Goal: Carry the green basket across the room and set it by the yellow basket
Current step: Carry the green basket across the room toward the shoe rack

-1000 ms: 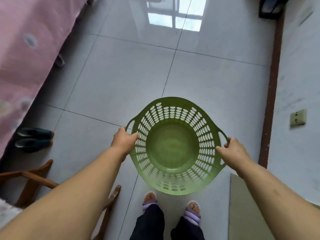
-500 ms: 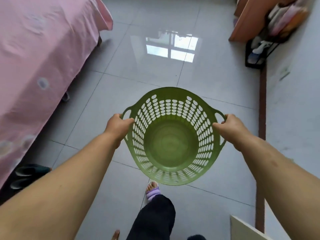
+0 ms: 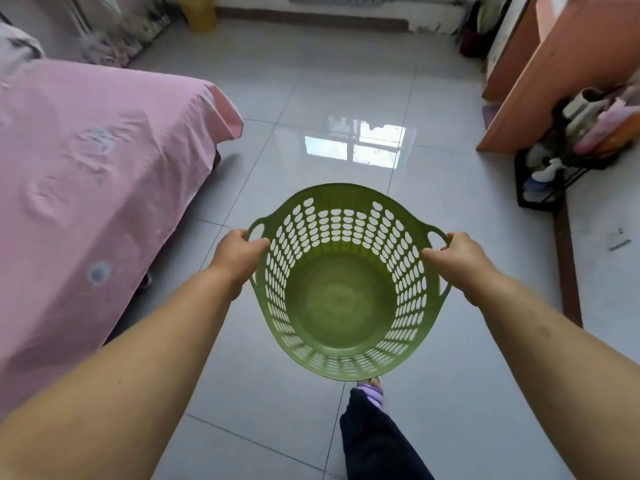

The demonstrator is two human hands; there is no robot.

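Note:
The round green basket [image 3: 341,299], perforated and empty, hangs in the air in front of me above the grey tiled floor. My left hand [image 3: 237,252] grips its left handle and my right hand [image 3: 457,256] grips its right handle. Far across the room, by the back wall at upper left, stands a yellow basket [image 3: 201,12], only partly in view. One of my legs with a purple slipper [image 3: 372,393] steps forward beneath the green basket.
A bed with a pink cover [image 3: 90,188] fills the left side. An orange-brown cabinet [image 3: 540,74] and a black rack with shoes [image 3: 568,150] stand along the right wall. Glossy floor tiles [image 3: 346,98] stretch ahead toward the back wall.
The view has risen and moved forward along the bed. The far wall and the yellow basket have come into sight. The green basket stays held by both handles.

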